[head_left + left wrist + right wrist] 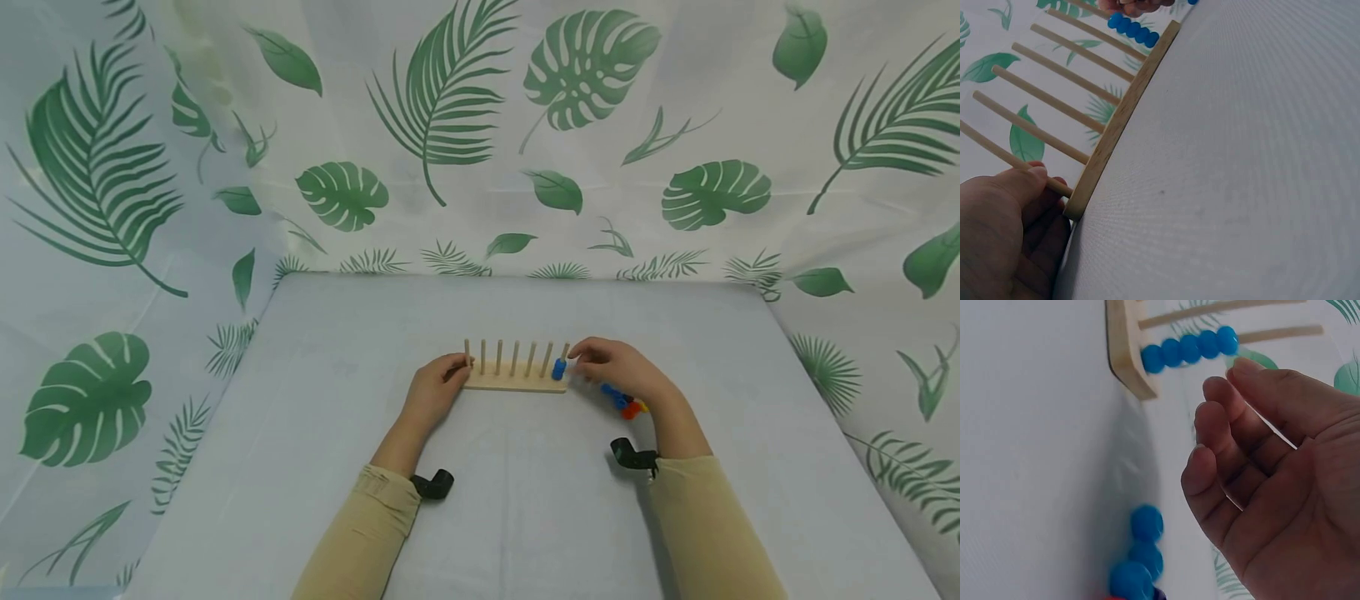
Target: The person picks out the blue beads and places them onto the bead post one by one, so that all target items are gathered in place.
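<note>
Pegs [1049, 99] number seven: left fingers [1041, 205] grip one, five beads [1190, 348] ring another.

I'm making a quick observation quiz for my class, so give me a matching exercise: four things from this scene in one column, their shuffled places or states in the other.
Column 1
1. left hand
2. right hand
3. row of blue beads
4. loose beads

Column 2
A. threaded on the rightmost peg
B. lying on the table, off the rack
C. holding the rack's left end
D. holding nothing, beside the rack's right end

Pairs: 1-C, 2-D, 3-A, 4-B
</note>
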A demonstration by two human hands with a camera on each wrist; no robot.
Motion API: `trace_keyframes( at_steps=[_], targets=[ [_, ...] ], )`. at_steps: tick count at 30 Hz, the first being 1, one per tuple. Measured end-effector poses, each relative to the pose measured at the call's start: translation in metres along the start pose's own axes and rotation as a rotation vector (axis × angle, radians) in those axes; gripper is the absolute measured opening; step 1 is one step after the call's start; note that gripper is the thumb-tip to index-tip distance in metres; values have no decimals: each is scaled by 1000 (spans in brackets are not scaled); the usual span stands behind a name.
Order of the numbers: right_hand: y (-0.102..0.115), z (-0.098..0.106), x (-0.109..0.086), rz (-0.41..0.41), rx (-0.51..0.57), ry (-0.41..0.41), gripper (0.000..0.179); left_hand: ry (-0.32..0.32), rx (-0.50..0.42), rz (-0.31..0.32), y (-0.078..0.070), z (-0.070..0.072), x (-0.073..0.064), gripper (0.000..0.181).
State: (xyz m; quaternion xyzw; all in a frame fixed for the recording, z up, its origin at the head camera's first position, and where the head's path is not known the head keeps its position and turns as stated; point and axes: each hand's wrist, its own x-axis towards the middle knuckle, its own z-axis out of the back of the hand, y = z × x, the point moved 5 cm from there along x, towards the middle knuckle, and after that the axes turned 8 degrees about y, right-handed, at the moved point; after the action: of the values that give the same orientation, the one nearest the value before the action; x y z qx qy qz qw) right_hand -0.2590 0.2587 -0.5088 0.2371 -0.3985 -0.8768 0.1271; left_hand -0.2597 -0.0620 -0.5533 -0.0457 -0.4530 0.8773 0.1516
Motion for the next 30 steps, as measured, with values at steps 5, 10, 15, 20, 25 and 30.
trace_keyframes(
  at_steps=[5, 10, 15, 20, 25, 30],
  targets=[
    [-8, 9, -7, -53, -22, -9, 28, -4, -4, -8, 0, 0, 0, 28],
    [-16, 17, -14, -73, -48, -6, 28, 0, -20, -1, 2, 0, 1, 28],
    [-27, 22, -16, -109, -17, 10, 27, 7, -17, 11, 2, -1, 1, 29],
    [-36, 23, -18, -142, -9, 33, 27, 3, -8, 18, 3, -1, 0, 30],
    [-43, 25, -22, -164, -21, 65, 25, -1, -6, 10, 3, -1, 1, 30],
    [-47, 27, -30, -184, -72, 107, 22, 2, -15, 9, 3, -1, 2, 30]
  ],
)
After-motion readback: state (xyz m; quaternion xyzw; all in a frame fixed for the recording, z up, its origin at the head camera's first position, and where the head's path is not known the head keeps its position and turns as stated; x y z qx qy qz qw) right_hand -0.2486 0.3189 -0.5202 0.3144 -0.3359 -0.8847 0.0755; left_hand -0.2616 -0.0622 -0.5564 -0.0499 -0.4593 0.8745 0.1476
